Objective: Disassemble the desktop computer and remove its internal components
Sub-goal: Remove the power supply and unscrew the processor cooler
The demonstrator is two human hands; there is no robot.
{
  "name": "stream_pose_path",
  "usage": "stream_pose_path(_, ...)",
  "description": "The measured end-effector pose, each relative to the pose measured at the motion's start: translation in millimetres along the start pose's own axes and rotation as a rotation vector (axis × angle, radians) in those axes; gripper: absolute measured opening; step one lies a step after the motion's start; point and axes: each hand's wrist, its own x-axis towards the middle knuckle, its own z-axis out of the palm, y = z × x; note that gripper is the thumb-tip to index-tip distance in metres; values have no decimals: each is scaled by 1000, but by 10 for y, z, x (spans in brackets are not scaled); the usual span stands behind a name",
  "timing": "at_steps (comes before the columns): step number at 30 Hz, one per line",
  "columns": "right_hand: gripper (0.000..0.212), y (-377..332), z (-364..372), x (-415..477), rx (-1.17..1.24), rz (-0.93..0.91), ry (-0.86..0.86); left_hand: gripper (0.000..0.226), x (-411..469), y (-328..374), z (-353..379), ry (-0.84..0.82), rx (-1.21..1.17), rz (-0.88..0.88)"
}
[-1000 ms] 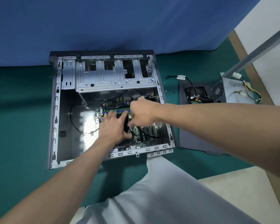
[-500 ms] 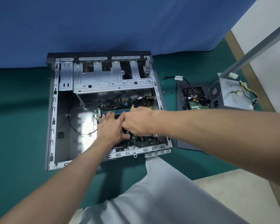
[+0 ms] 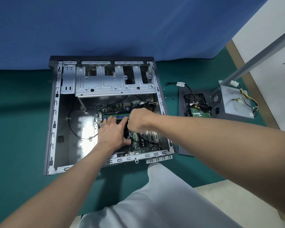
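Desktop computer (image 3: 56, 112), boxy steel: left hand (image 3: 113, 131) splayed flat; right hand (image 3: 138, 120) curled, hold unclear.

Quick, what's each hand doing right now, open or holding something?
Left hand: open, spread over the motherboard.
Right hand: curled; what it holds cannot be told.

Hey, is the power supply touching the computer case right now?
Apart. The head view shows the power supply sitting off to the right of the computer case, with the hard drive and bare grey panel lying between them.

Bare metal case (image 3: 56, 112) (matt cloth (image 3: 20, 129) beneath)
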Motion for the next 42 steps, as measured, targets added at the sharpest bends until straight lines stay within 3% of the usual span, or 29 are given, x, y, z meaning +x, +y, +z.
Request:
stream_pose_path(1,14,-21,-7,-19,-102,-53,5,94,4,3,2,3,-1,2)
stream_pose_path(4,32,-28,37,-108,-472,-318,23,90,-1,4,6,12,-27,-10)
stream_pose_path(7,21,-10,68,-121,-706,-534,69,90,-7,-3,20,31,-65,-19)
stream_pose_path(10,24,18,11,-86,-511,-458,61,88,5,-21,21,38,-54,-6)
stream_pose_path(12,18,27,-3,-85,-254,-297,64,91,13,-35,29,16,-22,15)
stream_pose_path(15,33,57,9,-50,194,49,59,96,20,-38,30,10,-23,17)
stream_pose_path(17,25,41,-16,-41,286,142,1,100,21,-35,28,8,-20,16)
stream_pose_path(21,12,7,-39,-84,-185,-68,-12,100,37,-33,34,1,-9,15)
stream_pose_path(23,5,-5,-1,-167,-432,-294,-1,96,43,-37,45,-4,-16,20)
stream_pose_path(26,17,17,49,-223,-822,-662,61,94,39,-42,55,-11,-25,17)
stream_pose_path(30,24,77,-126,-116,-579,-488,55,95,32,-42,43,9,-21,17)
stream_pose_path(35,41,76,-52,-1,-46,-57,19,100,22,-34,15,18,-14,31)
stream_pose_path(38,29,47,-2,-2,270,180,-79,99,9,-31,3,25,-15,33)
stream_pose_path(40,24,33,-17,-4,175,139,-96,100,5,-30,-1,17,-12,35)
stream_pose_path(42,17,10,-22,-42,-80,10,-58,100,6,-27,-1,13,-9,35)
